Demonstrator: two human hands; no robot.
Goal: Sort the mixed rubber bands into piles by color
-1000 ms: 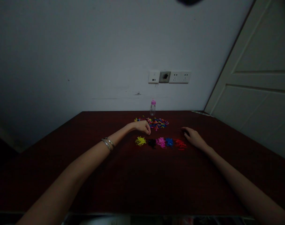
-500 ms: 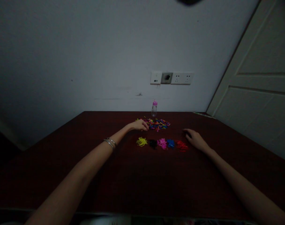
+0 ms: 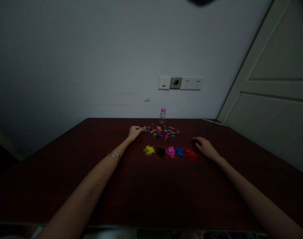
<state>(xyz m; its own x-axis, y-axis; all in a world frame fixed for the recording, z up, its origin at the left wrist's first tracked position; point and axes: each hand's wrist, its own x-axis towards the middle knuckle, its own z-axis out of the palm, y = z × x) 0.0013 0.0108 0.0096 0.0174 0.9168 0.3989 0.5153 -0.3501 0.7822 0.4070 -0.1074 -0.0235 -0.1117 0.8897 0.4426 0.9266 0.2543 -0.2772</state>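
My left hand [image 3: 135, 132], with bracelets on its wrist, is at the left end of a mixed pile of small coloured rubber bands [image 3: 163, 132]. Its thumb and fingers are pinched together beside some yellow bands; whatever they hold is too small to make out. My right hand [image 3: 204, 146] lies on the table with fingers spread, holding nothing. Nearest to it is a heap of red bands [image 3: 191, 154]. Leftward in the same row are blue bands [image 3: 179, 152], pink bands [image 3: 170, 151], black bands [image 3: 161, 152] and yellow bands [image 3: 149, 150].
A clear bottle with a pink top [image 3: 162, 115] stands behind the mixed pile, near the wall. Everything lies on a dark reddish table [image 3: 146, 192]. Wall sockets [image 3: 191, 83] are above it, and a white door [image 3: 273, 89] is at the right.
My left hand has moved left, from the front of the mixed pile to its left end, uncovering more bands. My right hand stays in place; the view has shifted slightly.
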